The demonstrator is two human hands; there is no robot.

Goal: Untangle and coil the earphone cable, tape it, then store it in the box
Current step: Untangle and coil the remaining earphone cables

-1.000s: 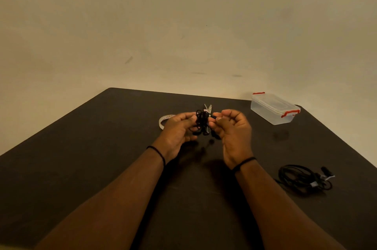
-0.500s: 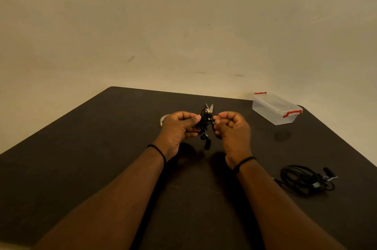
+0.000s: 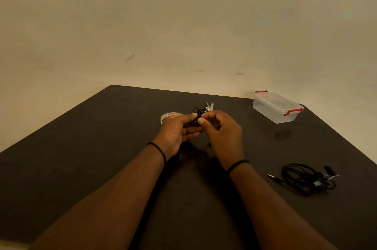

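Note:
A tangled black earphone cable (image 3: 197,114) is bunched between both hands above the middle of the dark table (image 3: 81,158). My left hand (image 3: 177,132) holds the bundle from the left, thumb on top and fingers under it. My right hand (image 3: 221,133) pinches it from the right with thumb and forefinger. Most of the bundle is hidden by the fingers. A roll of tape (image 3: 170,116) lies just behind my left hand. The clear plastic box (image 3: 276,107) with red clips and its lid on stands at the far right of the table.
Small scissors (image 3: 210,105) lie behind the hands. A second black cable bundle (image 3: 306,177) with a plug lies on the table at the right, near my right forearm. A pale wall rises behind the table's far edge.
Both hands have closed in on the bundle and touch each other. The earbud that hung below the hands is no longer visible.

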